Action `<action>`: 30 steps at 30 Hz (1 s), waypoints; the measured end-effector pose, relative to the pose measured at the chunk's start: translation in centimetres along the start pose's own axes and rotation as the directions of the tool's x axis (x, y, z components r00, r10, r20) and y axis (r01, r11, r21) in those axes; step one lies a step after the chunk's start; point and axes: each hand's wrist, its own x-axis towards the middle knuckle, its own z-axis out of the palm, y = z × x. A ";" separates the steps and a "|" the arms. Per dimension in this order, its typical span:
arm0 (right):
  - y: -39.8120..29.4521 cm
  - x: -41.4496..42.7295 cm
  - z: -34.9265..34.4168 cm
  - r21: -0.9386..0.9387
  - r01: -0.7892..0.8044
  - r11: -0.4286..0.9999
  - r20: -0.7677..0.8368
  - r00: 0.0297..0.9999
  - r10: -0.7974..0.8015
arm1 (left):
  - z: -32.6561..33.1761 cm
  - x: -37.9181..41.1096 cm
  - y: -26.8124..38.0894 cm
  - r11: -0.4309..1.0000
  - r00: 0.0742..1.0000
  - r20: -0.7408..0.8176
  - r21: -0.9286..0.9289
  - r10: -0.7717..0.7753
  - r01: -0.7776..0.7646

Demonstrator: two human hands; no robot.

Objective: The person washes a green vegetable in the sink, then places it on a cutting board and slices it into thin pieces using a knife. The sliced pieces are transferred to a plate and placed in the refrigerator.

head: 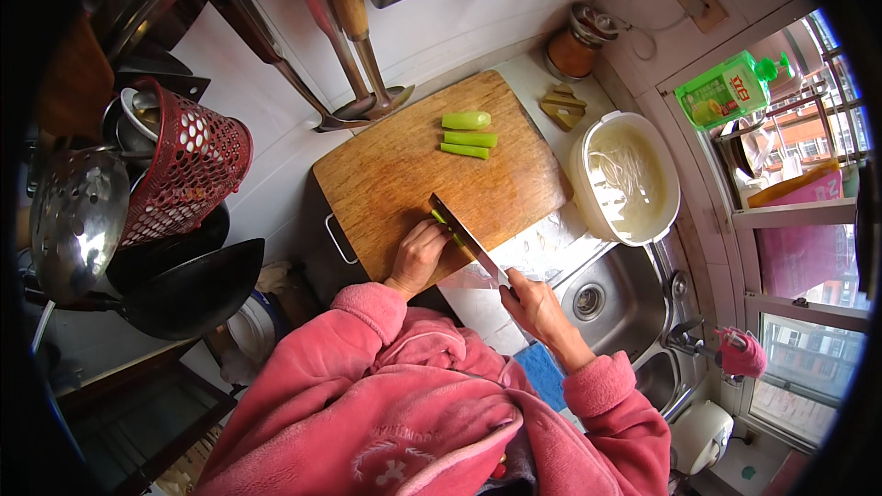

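My right hand (534,303) grips the handle of a kitchen knife (470,240), its blade angled across the near part of a wooden cutting board (386,186). Under the fingertips of my left hand (420,255), green vegetable stalk (439,217) lies on the board, right beside the blade. More green shows on the blade's other side, and my fingers partly hide the stalk. Farther up the board rest three cut lengths of green stalk: a thick pale one (466,120) and two slimmer ones (470,139).
A white basin (579,179) of cloudy liquid and pale strands stands right of the board, beside a steel sink (613,289). Ladles and a spatula (368,76) lean at the back wall. At left are a red perforated basket (200,158) and a black wok (186,289).
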 end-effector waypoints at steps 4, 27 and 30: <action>0.5 0.3 0.2 0.021 0.003 1.000 -0.002 1.000 -0.003 | -0.1 -0.1 0.0 1.000 1.000 0.003 -0.007 -0.004 0.004; -0.9 1.3 0.6 0.234 -0.152 0.960 -0.158 0.969 0.192 | -1.0 1.7 0.5 0.993 0.991 0.073 -0.043 -0.110 0.113; -1.3 0.8 0.2 0.273 -0.198 0.942 -0.180 0.951 0.252 | -1.3 2.4 0.2 0.998 0.989 0.137 0.016 -0.057 0.055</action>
